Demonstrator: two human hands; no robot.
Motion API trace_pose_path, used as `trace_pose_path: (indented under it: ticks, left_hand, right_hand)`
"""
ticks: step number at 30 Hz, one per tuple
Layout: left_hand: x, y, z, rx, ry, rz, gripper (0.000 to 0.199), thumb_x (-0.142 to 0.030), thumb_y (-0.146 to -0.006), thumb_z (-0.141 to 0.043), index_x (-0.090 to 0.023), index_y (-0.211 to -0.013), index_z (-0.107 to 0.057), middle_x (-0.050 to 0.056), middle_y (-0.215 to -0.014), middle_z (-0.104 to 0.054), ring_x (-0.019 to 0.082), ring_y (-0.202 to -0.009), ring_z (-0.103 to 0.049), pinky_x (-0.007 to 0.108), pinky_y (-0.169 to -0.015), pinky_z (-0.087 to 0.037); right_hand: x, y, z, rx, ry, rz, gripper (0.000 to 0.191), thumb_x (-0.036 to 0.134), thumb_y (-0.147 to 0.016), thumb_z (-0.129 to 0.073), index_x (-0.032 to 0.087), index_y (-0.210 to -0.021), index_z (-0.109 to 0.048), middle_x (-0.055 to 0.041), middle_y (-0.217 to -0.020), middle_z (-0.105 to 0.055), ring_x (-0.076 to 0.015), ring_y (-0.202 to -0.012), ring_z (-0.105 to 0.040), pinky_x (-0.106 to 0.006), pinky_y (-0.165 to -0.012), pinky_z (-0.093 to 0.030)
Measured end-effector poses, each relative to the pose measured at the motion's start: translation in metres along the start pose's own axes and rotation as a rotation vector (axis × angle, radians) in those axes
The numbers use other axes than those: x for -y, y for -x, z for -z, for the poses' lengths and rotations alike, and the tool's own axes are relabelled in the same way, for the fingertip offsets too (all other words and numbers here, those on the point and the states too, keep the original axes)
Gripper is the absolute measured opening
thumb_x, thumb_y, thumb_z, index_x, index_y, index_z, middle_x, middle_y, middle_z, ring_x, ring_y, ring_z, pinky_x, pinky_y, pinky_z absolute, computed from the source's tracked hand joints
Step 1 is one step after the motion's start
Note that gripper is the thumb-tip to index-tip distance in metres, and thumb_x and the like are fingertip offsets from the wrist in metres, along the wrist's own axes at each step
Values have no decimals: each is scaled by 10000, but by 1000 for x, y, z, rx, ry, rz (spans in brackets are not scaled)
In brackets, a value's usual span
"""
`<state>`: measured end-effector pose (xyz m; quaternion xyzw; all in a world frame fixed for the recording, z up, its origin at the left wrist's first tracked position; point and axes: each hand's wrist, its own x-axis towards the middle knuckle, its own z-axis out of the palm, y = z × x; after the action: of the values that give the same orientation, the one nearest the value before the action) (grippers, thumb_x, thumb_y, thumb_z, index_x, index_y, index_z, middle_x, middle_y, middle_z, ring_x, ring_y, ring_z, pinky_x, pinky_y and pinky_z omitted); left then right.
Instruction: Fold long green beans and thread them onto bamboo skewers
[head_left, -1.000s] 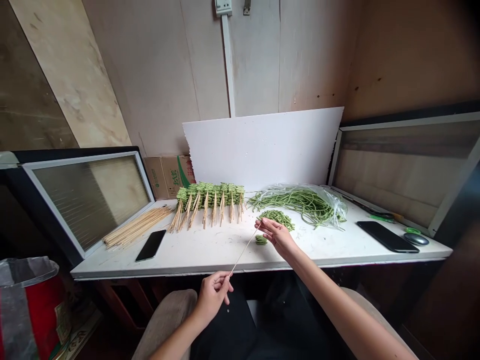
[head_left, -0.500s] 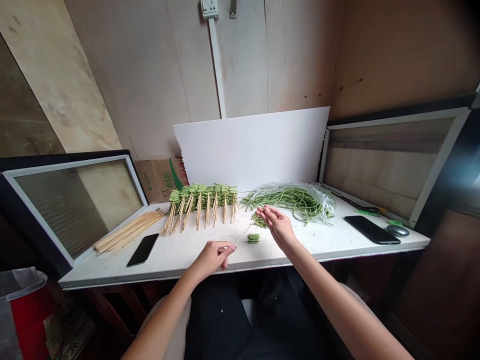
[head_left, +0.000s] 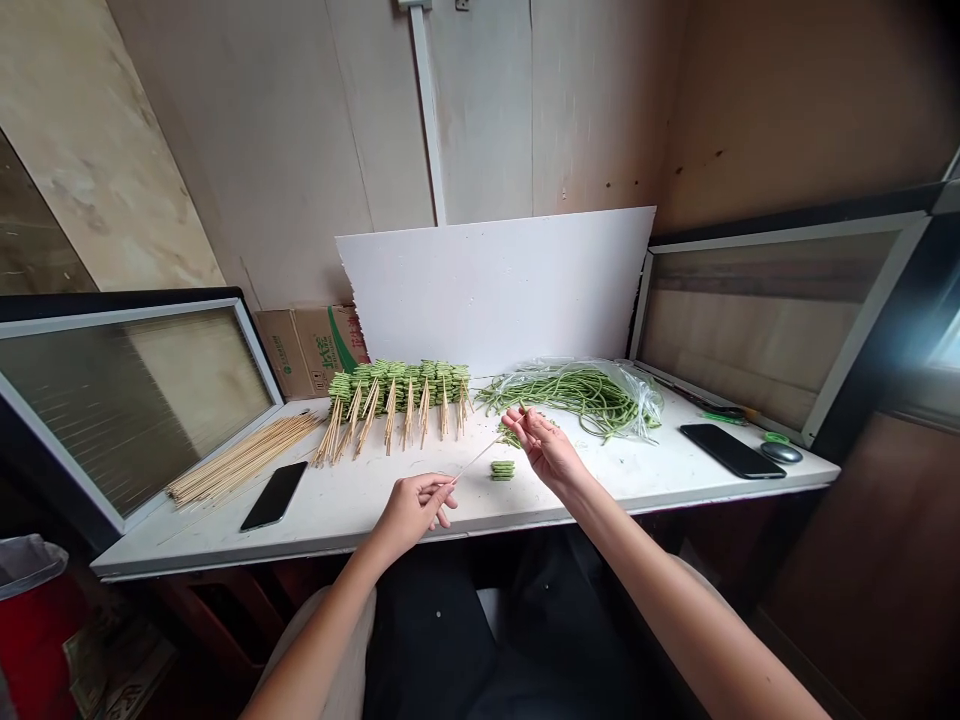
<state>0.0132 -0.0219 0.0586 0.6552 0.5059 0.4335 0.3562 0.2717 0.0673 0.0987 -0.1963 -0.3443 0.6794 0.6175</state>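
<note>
My left hand [head_left: 416,510] pinches the lower end of a thin bamboo skewer [head_left: 475,462], which slants up to the right above the table's front part. At its upper end my right hand [head_left: 546,440] is closed, with a bit of green bean [head_left: 523,408] just showing at the fingertips. Below the skewer, a small stack of cut bean pieces [head_left: 502,470] lies on the white table [head_left: 600,490]. More cut pieces [head_left: 510,436] lie partly hidden behind my right hand. Long green beans [head_left: 577,392] spill from a clear plastic bag [head_left: 646,392] farther back.
Several finished bean skewers [head_left: 401,385] are piled at the back left, sticks towards me. Loose skewers [head_left: 244,460] and a phone [head_left: 274,496] lie left. Another phone [head_left: 731,452] and a mouse [head_left: 781,452] are right. A white board [head_left: 495,290] stands behind.
The view has shifted slightly, so the table appears a little further left and higher. Both hands keep hold at the skewer's two ends, with little movement against the table.
</note>
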Motion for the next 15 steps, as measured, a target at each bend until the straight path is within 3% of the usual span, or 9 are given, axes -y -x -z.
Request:
trace_pose_path:
  ticks: [5, 9, 15]
  left_hand:
    - [-4, 1, 2, -34, 4, -15, 501, -561, -943, -631, -112, -1145, -726, 132, -874, -770, 195, -580, -725, 218, -418, -441]
    - [-8, 4, 1, -33, -5, -56, 482, -537, -956, -630, -112, -1155, -740, 113, -872, -777, 149, -484, -675, 268, -524, -535]
    - [-15, 7, -1, -30, 1, -79, 470, -529, -949, -649, -110, -1134, -754, 109, -862, -780, 140, -478, -662, 294, -593, -575]
  right_hand:
    - [1, 1, -1, -14, 3, -7, 223, 299, -823, -864, 182, -988, -770, -88, -1160, -776, -238, -1189, -714, -273, -1021, -616]
    - [2, 3, -3, -31, 26, -1, 246, 311, -794, -889, 182, -973, -779, -87, -1097, -796, -238, -1117, -747, -273, -976, -636]
    - [2, 6, -1, -235, 78, 147, 314, 386, -733, -925, 222, -960, -782, -66, -1153, -784, -227, -1033, -767, -263, -830, -669]
